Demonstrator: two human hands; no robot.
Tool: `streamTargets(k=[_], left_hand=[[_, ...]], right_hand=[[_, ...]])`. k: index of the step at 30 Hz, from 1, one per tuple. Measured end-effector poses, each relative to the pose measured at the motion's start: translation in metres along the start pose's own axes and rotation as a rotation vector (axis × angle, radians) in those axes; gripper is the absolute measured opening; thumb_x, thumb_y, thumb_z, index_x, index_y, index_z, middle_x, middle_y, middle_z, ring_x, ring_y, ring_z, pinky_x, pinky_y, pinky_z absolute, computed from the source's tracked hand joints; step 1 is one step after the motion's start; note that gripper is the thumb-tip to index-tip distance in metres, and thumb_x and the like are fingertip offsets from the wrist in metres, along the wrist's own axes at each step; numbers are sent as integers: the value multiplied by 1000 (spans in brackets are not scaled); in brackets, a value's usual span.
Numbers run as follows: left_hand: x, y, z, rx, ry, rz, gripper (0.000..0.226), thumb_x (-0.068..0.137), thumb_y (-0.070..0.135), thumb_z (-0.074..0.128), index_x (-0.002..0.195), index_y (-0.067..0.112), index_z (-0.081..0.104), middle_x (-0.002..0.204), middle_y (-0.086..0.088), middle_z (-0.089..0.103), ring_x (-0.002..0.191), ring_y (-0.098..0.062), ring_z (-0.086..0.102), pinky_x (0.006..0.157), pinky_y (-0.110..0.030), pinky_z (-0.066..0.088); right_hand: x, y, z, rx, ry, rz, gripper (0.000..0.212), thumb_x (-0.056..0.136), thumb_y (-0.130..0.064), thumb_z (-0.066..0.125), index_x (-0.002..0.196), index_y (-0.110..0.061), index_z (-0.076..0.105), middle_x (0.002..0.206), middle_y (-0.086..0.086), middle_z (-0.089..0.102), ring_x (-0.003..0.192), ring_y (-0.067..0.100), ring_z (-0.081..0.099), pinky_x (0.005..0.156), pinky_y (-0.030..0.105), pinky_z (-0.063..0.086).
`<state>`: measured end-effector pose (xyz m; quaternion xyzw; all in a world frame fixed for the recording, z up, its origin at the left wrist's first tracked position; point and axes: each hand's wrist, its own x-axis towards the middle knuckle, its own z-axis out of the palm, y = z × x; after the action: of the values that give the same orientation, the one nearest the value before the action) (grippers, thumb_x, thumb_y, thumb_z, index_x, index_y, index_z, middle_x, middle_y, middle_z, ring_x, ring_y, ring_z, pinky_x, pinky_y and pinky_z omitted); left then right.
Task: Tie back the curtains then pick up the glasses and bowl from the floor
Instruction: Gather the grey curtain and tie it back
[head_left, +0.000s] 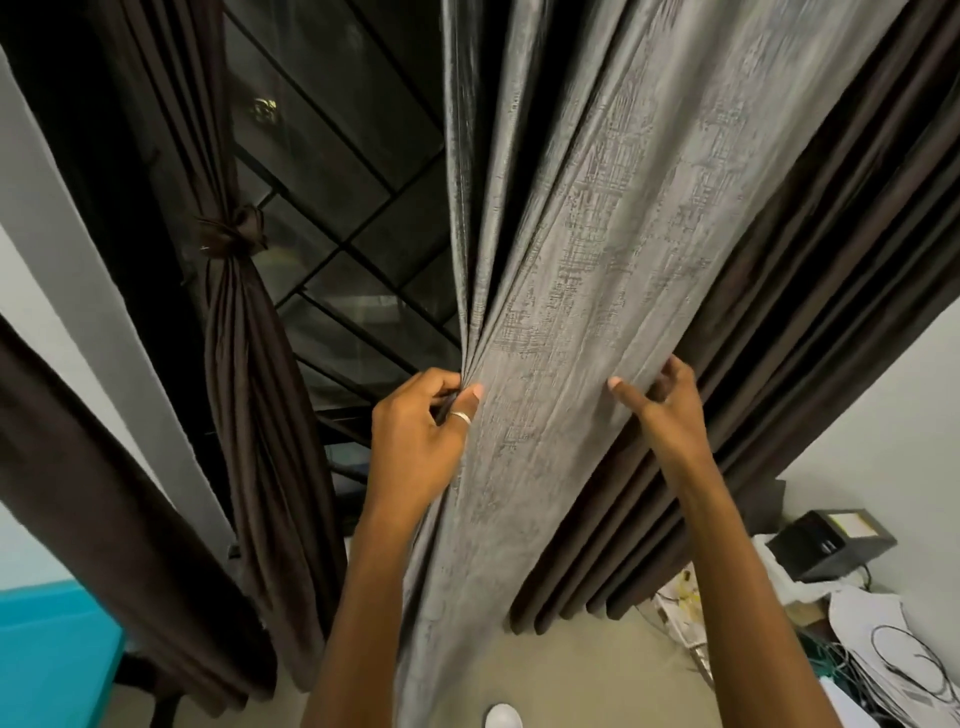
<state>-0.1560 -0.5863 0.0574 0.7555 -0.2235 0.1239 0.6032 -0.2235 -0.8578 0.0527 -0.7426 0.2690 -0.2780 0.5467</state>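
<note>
on the left, one brown curtain (244, 364) is tied back with a knot (231, 236) round its middle. next to it is the dark window (337, 208). the left hand (421, 436) pinches the bunched edge of the grey curtain (597, 260) between thumb and curled fingers. the right hand (670, 405) holds the other side of the same curtain, thumb in front, fingers tucked behind. this curtain is not yet tied. behind it hangs the loose brown curtain (810, 364).

the grey cloth looks smooth, so the folds may slip out of the left pinch if that hand lets go to reach for a tie. the right hand may gather only grey cloth and leave the brown cloth hanging. wires (893, 660) on the floor at the right could catch a foot. a small white thing (503, 717) sits on the floor at the bottom; i cannot tell if it is the bowl. the glasses do not show.
</note>
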Motion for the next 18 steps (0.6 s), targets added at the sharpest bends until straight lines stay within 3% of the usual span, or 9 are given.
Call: streamTargets(k=[7, 9, 13, 14, 16, 18], left_hand=[[3, 3, 17, 122, 145, -41, 15, 93, 30, 69, 87, 16, 69, 76, 2, 67, 68, -13, 62, 60, -28, 50], [0, 7, 26, 146, 198, -59, 15, 93, 30, 69, 89, 16, 69, 76, 1, 66, 64, -10, 59, 58, -22, 47], [-9, 12, 51, 188, 301, -64, 15, 94, 30, 69, 94, 15, 71, 83, 3, 68, 74, -6, 63, 64, -21, 51], [-11, 15, 58, 192, 323, -65, 16, 94, 30, 69, 96, 15, 72, 85, 3, 69, 77, -5, 65, 66, -21, 53], [-15, 19, 73, 210, 355, -56, 18, 93, 30, 69, 98, 13, 72, 87, 2, 69, 77, -7, 65, 68, -26, 55], [-20, 23, 87, 230, 381, -51, 20, 93, 30, 70, 100, 11, 73, 88, 1, 70, 75, -11, 65, 67, -30, 56]], right_hand=[[2, 24, -11, 192, -46, -84, 49, 90, -24, 78, 134, -19, 58, 128, -5, 69, 114, 14, 68, 94, 37, 57], [10, 30, -27, 213, -41, -107, 35, 91, -20, 76, 124, -15, 65, 122, -2, 72, 112, 19, 70, 91, 38, 58], [15, 35, -52, 120, 133, -174, 12, 93, -21, 73, 102, -13, 72, 102, 1, 75, 94, 16, 72, 83, 38, 61], [13, 37, -54, 62, 196, -217, 11, 94, -24, 73, 93, -13, 70, 94, 2, 72, 85, 16, 69, 77, 38, 60], [6, 41, -52, -79, 277, -333, 33, 95, -23, 71, 72, -7, 53, 75, 6, 57, 66, 15, 53, 60, 36, 48], [-6, 40, -43, -170, 284, -460, 39, 95, -15, 70, 66, -10, 44, 74, 3, 48, 62, 11, 41, 59, 30, 38]])
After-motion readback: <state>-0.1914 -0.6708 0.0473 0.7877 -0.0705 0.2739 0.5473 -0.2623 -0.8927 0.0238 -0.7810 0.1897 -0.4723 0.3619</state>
